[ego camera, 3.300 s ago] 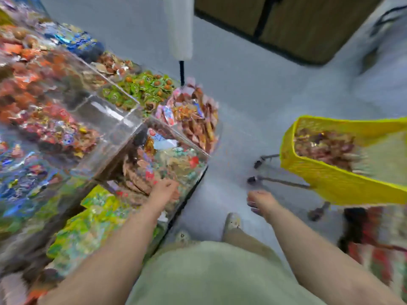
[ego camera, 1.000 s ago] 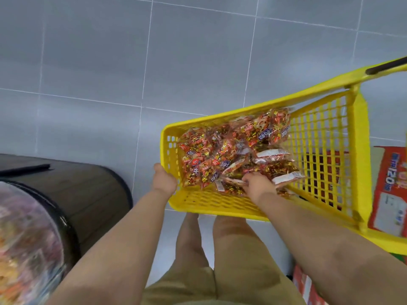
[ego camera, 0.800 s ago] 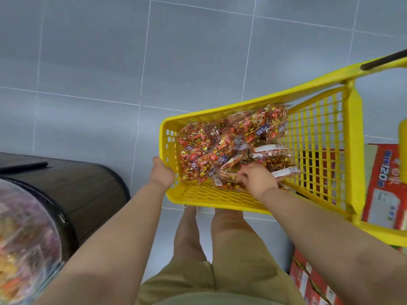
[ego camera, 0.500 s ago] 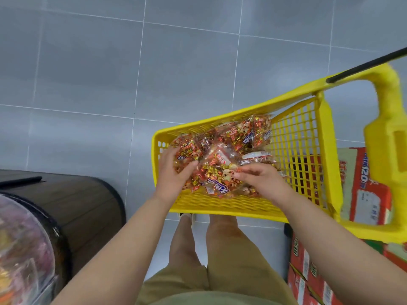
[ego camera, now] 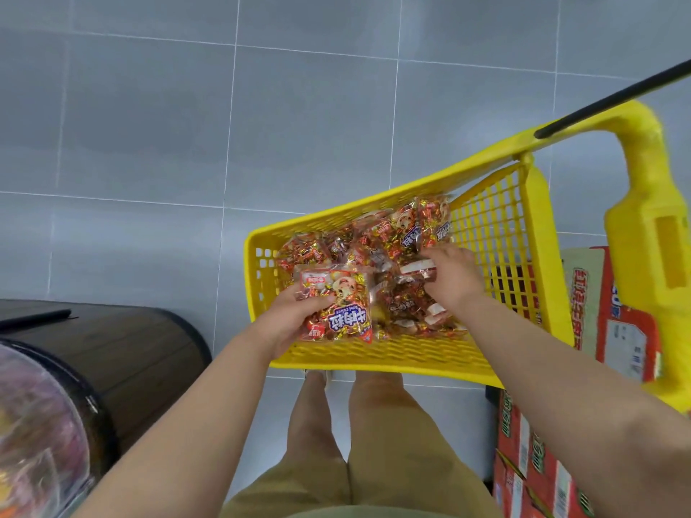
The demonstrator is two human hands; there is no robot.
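Observation:
A yellow plastic shopping basket cart (ego camera: 377, 355) stands in front of me, holding several red and gold candy bags (ego camera: 396, 237). My left hand (ego camera: 295, 315) grips one candy bag (ego camera: 336, 304) by its left side, lifted just above the basket's near left corner. My right hand (ego camera: 450, 278) reaches into the pile, its fingers pinching another packet (ego camera: 417, 269) with a white and red end.
A dark wooden round display stand (ego camera: 123, 353) with a clear dome of sweets (ego camera: 33, 435) is at lower left. Red and white cartons (ego camera: 538, 465) are stacked at lower right beside the cart's yellow handle post (ego camera: 650, 233). Grey tiled floor lies beyond.
My left hand moved from the basket's rim into the pile and lifted one candy bag toward me. My right hand shifted further into the pile and took hold of another packet.

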